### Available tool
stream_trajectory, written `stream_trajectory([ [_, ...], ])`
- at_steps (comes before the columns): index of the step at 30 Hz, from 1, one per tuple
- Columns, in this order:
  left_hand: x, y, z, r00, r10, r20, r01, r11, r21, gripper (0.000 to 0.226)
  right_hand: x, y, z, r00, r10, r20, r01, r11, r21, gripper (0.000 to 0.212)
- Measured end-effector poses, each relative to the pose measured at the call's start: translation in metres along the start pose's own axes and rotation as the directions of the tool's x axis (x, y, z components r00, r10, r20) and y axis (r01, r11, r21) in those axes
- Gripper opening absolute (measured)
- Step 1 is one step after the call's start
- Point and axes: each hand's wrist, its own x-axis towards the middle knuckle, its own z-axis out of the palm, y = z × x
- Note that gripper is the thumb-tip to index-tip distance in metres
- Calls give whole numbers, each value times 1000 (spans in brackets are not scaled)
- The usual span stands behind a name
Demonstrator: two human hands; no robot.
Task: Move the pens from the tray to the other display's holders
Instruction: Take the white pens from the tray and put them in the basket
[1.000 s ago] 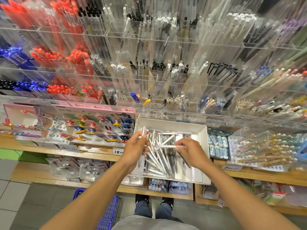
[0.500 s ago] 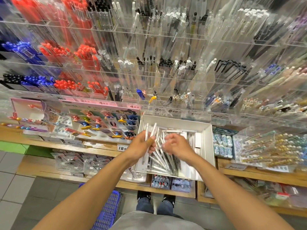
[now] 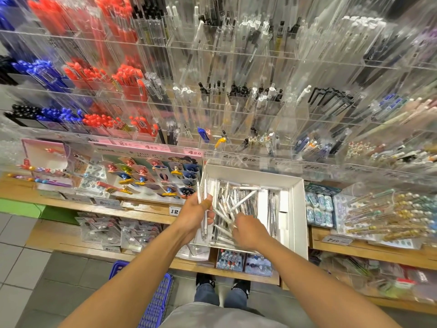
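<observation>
A white cardboard tray (image 3: 296,209) sits on the wooden shelf and holds several clear-and-white pens (image 3: 238,202) in a loose pile. My left hand (image 3: 196,214) grips a small upright bundle of these pens (image 3: 203,195) at the tray's left edge. My right hand (image 3: 248,229) reaches down into the pile at the tray's near side, its curled fingers among the pens; whether it holds one is hidden. Above the tray rise tiers of clear acrylic holders (image 3: 236,110) with pens standing in them.
A pink card display of character pens (image 3: 151,174) stands left of the tray. Erasers (image 3: 319,207) and a box of bead-topped pens (image 3: 383,214) lie to the right. A blue basket (image 3: 156,301) sits on the floor by my feet. Packaged goods fill the lower shelf.
My right hand passed a pen over to the left hand's bundle, then dropped back into the pile at the tray's near side. The left hand keeps its bundle.
</observation>
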Motion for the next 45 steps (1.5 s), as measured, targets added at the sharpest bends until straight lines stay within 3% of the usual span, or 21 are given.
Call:
stream_trajectory([
  [5,0,2,-1,999,52,10,-53,990,128,6,-16,18,-22,990,-12,-139,37,983,179,15],
  [10,-4,9,4,989,130,67,-145,922,359,6,-29,15,-65,952,-104,-288,220,887,405,10],
  [15,-11,14,20,973,53,225,-133,923,360,13,-21,-2,-87,964,-123,-235,260,614,745,14],
  [19,-11,14,22,975,31,218,-112,922,371,18,0,-4,-85,979,-50,-196,198,427,882,9],
  [23,-9,10,14,989,33,145,-71,962,263,25,24,14,-63,955,276,-112,-66,562,824,8],
  [27,-5,6,5,995,-3,96,-20,973,231,32,40,25,-39,917,387,-96,-239,727,644,23],
  [30,-4,5,2,997,-27,73,17,990,142,14,51,20,-31,890,452,-58,-313,699,643,22],
  [33,-6,5,1,993,-60,98,56,998,41,6,57,8,-28,861,509,-21,-385,678,626,52],
  [36,-9,4,4,995,-71,73,69,997,34,7,61,0,-26,821,570,-31,-448,677,584,66],
  [42,-10,-1,6,996,-85,25,84,996,14,5,66,4,-21,785,617,50,-524,619,585,60],
  [45,-9,-4,6,996,-91,23,91,996,19,4,62,8,-22,811,577,94,-505,610,610,60],
])
